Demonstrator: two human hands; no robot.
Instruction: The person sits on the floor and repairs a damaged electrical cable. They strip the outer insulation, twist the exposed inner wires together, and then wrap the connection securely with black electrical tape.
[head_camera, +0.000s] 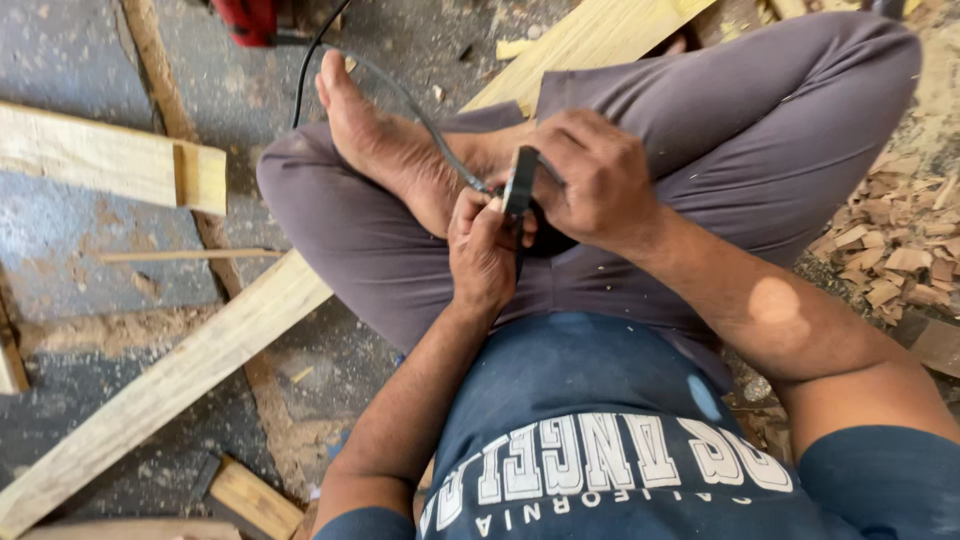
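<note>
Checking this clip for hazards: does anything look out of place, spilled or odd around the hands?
Yes. Both hands, left hand and right hand, grip a small black tool right above a bare foot, and its black cable drapes across that foot. Wood chips lie scattered on the floor at the right.

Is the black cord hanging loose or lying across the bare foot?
Lying across it: the black cord curves over the bare foot to the dark tool both hands grip.
</note>
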